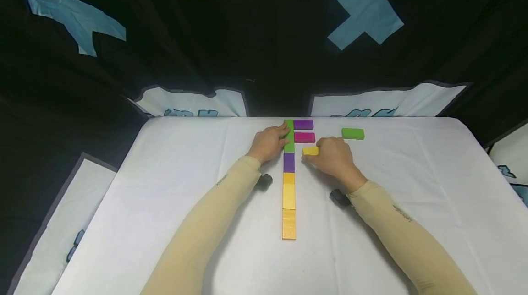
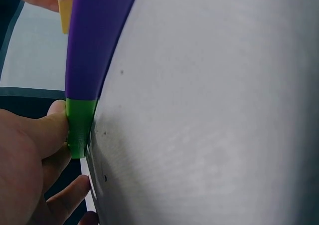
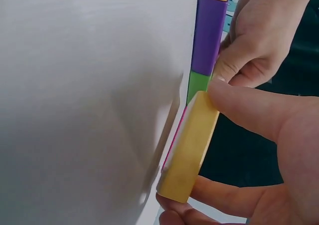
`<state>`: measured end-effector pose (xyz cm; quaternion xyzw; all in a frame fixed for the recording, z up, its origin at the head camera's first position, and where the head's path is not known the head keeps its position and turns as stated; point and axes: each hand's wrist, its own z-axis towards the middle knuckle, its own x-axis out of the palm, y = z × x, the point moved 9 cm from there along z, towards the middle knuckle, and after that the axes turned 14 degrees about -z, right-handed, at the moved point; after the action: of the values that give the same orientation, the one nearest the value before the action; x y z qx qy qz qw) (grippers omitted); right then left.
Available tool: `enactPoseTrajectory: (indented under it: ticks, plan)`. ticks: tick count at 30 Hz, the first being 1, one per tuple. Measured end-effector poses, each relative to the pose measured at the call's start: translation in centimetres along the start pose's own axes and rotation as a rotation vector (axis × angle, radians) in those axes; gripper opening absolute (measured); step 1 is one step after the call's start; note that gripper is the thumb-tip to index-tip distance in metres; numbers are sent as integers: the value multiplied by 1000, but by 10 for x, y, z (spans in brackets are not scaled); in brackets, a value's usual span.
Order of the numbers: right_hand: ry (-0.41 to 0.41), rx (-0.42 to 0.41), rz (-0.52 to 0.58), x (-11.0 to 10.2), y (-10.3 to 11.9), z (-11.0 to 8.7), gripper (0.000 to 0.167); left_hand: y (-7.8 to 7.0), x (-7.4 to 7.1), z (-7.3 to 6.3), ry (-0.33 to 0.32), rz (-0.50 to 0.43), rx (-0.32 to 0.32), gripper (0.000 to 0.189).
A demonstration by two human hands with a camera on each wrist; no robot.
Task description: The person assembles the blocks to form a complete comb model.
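A straight column of flat blocks runs down the white table, with green blocks [image 1: 290, 147] at the far end. Below them come a purple block [image 1: 289, 162], yellow blocks [image 1: 288, 196] and an orange-yellow block [image 1: 288, 224]. My left hand [image 1: 267, 144] touches the green part from the left, its fingers extended. To the right of the column, my right hand [image 1: 333, 157] grips a yellow block [image 3: 189, 152] between thumb and fingers, tilted in the right wrist view. Just beyond that block, a magenta block [image 1: 305, 138] and another purple block [image 1: 303, 124] stick out sideways from the green part.
A loose green block [image 1: 352, 133] lies beyond and right of my right hand. The white table [image 1: 396, 240] ends at a far edge close behind the blocks. Dark cloth [image 1: 272, 57] with pale blue patches hangs behind it.
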<state>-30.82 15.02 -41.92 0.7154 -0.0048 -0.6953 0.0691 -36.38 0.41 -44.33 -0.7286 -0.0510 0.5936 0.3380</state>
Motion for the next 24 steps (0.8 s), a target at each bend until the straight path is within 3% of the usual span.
enactPoseTrajectory:
  ticks: [12,20,24]
  plan:
    - [29,-11,-93,8,14,6,54,-3,-1,-1,-2,7,0,51]
    - [122,-12,111,10,-6,4,55,-2,0,-1,-4,-20,-1,50]
    - [148,-24,152,12,-10,4,49,-2,-1,-1,-5,-7,0,51]
